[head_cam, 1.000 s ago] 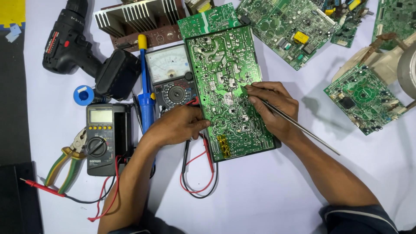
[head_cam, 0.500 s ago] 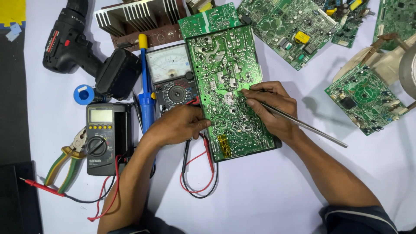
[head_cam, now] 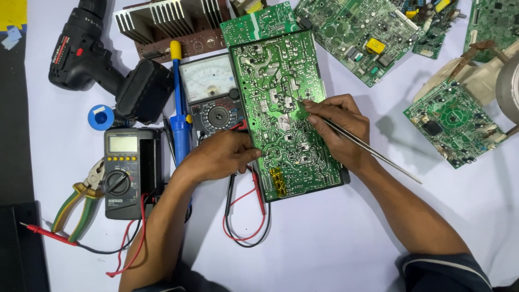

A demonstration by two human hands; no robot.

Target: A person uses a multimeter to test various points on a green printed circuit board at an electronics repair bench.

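Note:
A large green circuit board point(head_cam: 281, 92) lies solder side up in the middle of the white table. My left hand point(head_cam: 219, 157) rests on its left edge and holds the board steady. My right hand point(head_cam: 338, 130) grips a long thin metal tool point(head_cam: 378, 157) like a pen. The tool's tip touches the board near its centre right, and its shaft runs out to the lower right. Red and black test leads point(head_cam: 246, 216) loop on the table just below my left hand.
An analog meter point(head_cam: 208, 89), a blue desoldering pump point(head_cam: 179, 103), a digital multimeter point(head_cam: 125, 173), green-handled pliers point(head_cam: 81, 200) and a black cordless drill point(head_cam: 102, 65) lie left. Several other circuit boards point(head_cam: 454, 121) and a finned heat sink point(head_cam: 162, 21) lie at the back and right.
My right hand has shifted slightly up the board, and the tool's tip sits a little higher. My left hand and the board have stayed put.

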